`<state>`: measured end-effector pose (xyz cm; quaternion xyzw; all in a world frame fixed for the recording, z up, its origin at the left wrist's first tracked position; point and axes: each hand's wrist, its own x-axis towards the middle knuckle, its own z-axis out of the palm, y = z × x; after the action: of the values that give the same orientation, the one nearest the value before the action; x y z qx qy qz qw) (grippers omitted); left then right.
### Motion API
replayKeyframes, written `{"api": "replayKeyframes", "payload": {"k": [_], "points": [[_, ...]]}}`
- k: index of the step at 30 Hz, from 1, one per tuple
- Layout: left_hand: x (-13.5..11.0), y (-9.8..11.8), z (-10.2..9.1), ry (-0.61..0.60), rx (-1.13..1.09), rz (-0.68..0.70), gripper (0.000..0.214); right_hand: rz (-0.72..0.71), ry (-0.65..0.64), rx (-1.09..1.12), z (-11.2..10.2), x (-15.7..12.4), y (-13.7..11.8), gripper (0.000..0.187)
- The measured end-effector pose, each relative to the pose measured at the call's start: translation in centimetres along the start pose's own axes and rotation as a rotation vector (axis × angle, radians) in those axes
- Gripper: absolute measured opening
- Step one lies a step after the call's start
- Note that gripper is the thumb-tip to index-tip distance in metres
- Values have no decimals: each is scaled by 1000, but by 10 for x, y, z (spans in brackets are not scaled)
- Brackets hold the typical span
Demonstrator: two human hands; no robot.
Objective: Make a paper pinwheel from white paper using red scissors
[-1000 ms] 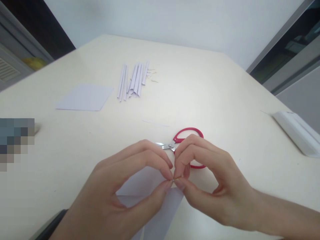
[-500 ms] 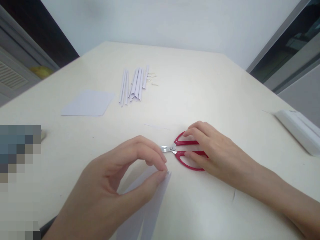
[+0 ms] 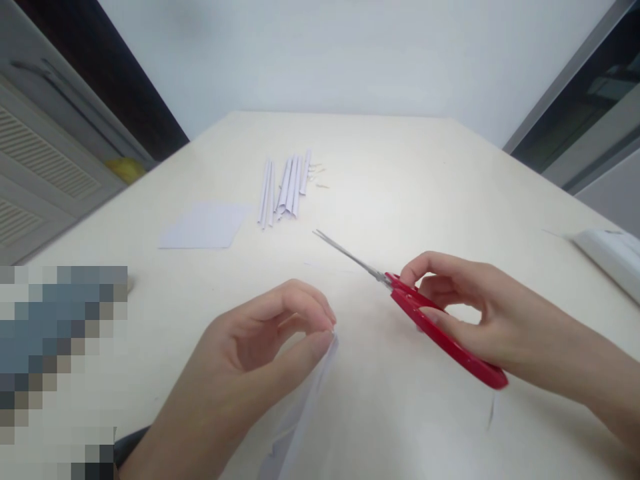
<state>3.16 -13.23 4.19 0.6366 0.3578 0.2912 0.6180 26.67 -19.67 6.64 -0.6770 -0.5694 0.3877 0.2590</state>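
Observation:
Red-handled scissors [image 3: 443, 333] are gripped in my right hand [image 3: 475, 313], lifted off the table with the blades pointing up and to the left. The blades look nearly together. To their left, my left hand [image 3: 270, 360] pinches the tip of a white paper strip [image 3: 303, 413] between thumb and fingertips. The strip runs down toward the lower edge of the view, where part of it is folded or doubled. My left wrist and thumb hide some of the paper.
Several rolled paper tubes [image 3: 290, 187] lie toward the back, with small scraps [image 3: 320, 177] beside them. A flat white sheet [image 3: 203, 227] rests left of the tubes. A white object [image 3: 610, 257] stands at the right edge. A thin paper sliver [image 3: 493, 410] is near my right wrist.
My right hand has picked the scissors up from the table and turned them, tips now pointing away. The paper in my left hand has turned more edge-on. The view has shifted slightly.

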Motion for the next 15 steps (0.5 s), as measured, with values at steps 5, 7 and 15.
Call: {"api": "replayKeyframes", "payload": {"k": [5, 7, 15], "points": [[0, 0, 0, 32, -49, -41, 13, 19, -130, 194, 17, -8, -11, 23], [1, -1, 1, 35, -64, -54, 10, 57, -141, 224, 26, -9, -14, 25], [4, 5, 4, -38, -123, -135, 12, 167, -67, 169, 42, -13, -22, 29]]}}
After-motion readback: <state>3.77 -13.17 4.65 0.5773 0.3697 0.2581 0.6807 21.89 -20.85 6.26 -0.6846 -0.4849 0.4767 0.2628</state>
